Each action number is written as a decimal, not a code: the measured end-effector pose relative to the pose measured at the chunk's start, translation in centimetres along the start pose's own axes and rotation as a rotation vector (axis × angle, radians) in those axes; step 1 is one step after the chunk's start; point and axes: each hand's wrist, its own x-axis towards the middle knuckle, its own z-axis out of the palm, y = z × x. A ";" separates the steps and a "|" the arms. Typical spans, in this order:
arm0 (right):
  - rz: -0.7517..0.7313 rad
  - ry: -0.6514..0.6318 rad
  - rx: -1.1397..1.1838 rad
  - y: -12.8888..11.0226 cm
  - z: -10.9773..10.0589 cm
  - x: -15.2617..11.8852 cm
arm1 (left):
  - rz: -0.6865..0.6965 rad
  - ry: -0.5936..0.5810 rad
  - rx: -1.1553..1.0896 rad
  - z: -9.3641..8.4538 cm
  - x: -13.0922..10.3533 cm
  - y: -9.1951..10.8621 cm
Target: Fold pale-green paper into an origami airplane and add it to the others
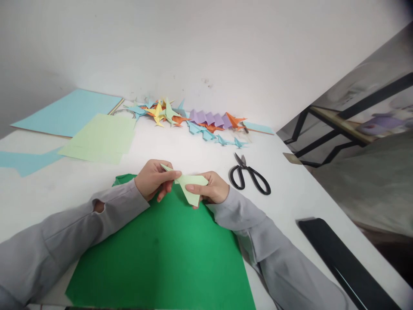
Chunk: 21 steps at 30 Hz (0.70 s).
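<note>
Between my two hands is a pale green folded paper figure, raised over a green sheet. My left hand is closed, pinching the figure's narrow pointed end between thumb and fingers. On the other side, my right hand grips the wider part, its thumb laid flat on top. The fingers under the paper are partly hidden. Black-handled scissors lie to the right of my right hand, their blades slightly apart.
Along the wall sit several folded paper cranes and a pleated purple paper piece. Pale green sheets, a large blue sheet and a blue scrap lie at left. A long black object rests near the right edge.
</note>
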 end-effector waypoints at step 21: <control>-0.188 0.273 0.263 0.7 -0.1 1.4 | 0.198 0.204 0.053 -0.1 0.3 0.1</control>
